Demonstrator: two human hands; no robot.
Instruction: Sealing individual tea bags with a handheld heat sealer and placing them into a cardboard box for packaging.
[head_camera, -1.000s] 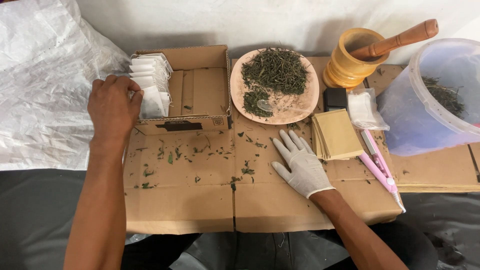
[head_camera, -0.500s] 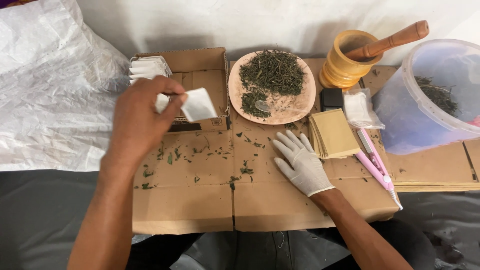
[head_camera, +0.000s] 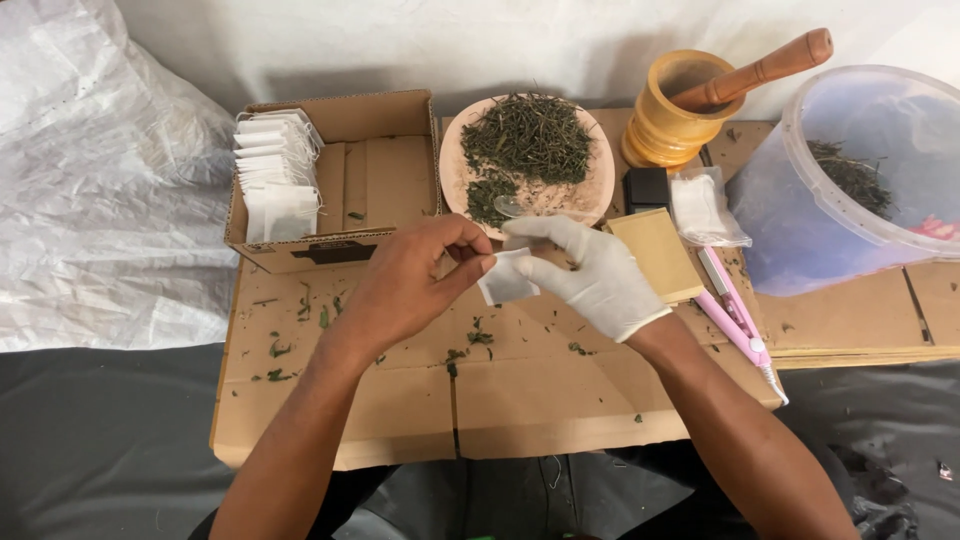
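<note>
both hands (head_camera: 500, 275) pinch sachet (head_camera: 505, 279) edges.

Illumination is even, diffuse and moderately bright. Soft shadows fall at 12 o'clock behind the cardboard box (head_camera: 340, 180) and wooden mortar (head_camera: 672, 110). Mild glare marks the plastic bucket (head_camera: 850, 190) at 3 o'clock. Focus is sharp; slight wide-angle distortion bends the frame edges.

White wall (head_camera: 500, 40) behind; flattened cardboard (head_camera: 400, 400) over dark floor (head_camera: 100, 450); crumpled white sack (head_camera: 100, 200)
</note>
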